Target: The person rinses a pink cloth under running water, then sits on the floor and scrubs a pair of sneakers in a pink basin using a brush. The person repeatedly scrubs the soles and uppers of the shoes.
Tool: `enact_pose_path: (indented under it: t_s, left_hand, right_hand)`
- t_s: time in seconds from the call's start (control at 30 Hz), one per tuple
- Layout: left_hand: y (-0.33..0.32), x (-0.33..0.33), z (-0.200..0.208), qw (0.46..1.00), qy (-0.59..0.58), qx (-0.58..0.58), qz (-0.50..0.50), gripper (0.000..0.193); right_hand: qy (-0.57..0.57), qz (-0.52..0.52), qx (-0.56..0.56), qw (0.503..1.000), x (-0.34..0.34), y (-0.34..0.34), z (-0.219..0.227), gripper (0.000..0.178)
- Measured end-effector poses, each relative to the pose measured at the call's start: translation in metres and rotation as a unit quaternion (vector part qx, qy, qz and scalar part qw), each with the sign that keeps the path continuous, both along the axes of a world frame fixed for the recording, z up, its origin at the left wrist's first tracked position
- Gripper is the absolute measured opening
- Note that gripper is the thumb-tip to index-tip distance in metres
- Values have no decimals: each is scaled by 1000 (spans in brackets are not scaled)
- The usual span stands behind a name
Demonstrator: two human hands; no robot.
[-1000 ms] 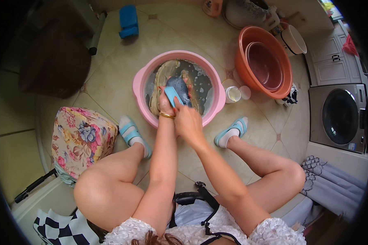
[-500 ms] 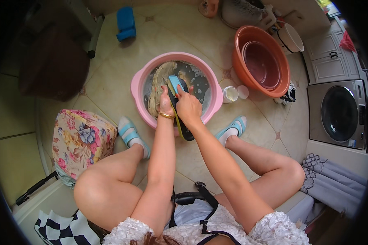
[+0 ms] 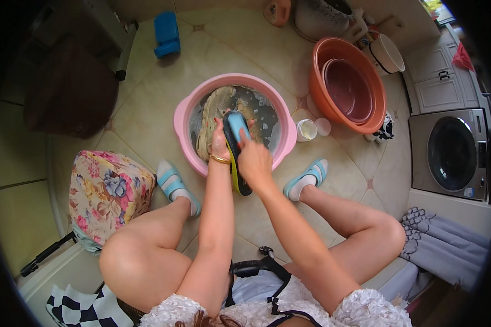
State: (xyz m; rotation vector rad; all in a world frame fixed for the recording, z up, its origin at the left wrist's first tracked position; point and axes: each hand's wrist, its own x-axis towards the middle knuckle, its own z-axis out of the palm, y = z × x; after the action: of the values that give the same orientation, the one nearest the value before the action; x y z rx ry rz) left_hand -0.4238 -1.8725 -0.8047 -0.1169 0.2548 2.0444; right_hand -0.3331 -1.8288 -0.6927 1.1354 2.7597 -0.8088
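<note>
A pink basin (image 3: 180, 124) of sudsy water stands on the floor in front of me, with a beige shoe (image 3: 208, 121) lying in it at the left. Over the basin's near side my left hand (image 3: 219, 143) grips a black insole (image 3: 243, 184) with a yellow-green edge, tilted lengthwise toward me. My right hand (image 3: 255, 161) is closed on a light-blue brush (image 3: 237, 124) pressed along the insole's upper face. The brush and right fingers are slightly blurred. Behind the hands, another pale shape in the water is partly hidden.
Right of the basin stand an open white jar (image 3: 306, 130) and its lid (image 3: 323, 127). An orange tub (image 3: 317, 87) and a washing machine (image 3: 420, 136) are farther right. A flowered-cloth-covered stool (image 3: 112, 185) is at the left, a blue plastic item (image 3: 166, 35) beyond.
The brush has slid toward me along the insole, carried by my right hand. The insole now points more straight toward me; my left hand keeps its hold.
</note>
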Motion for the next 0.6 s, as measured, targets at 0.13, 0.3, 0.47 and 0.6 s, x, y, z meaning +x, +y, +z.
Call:
enact_pose_path:
  t_s: [0.13, 0.3, 0.47, 0.6]
  left_hand:
    - [-7, -5, -12, 997, 9, 75, -13, 69]
    - [10, 0, 2, 999, -19, -36, -31, 63]
    - [-4, -16, -11, 1000, 1, -22, -19, 65]
    - [9, -3, -1, 998, -34, -56, -3, 77]
  right_hand:
    - [-34, 22, -26, 999, 8, -27, 12, 36]
    - [24, 8, 35, 999, -13, 14, -13, 34]
    - [-42, 27, -40, 998, 22, -19, 22, 37]
    - [21, 5, 8, 1000, -8, 0, 2, 33]
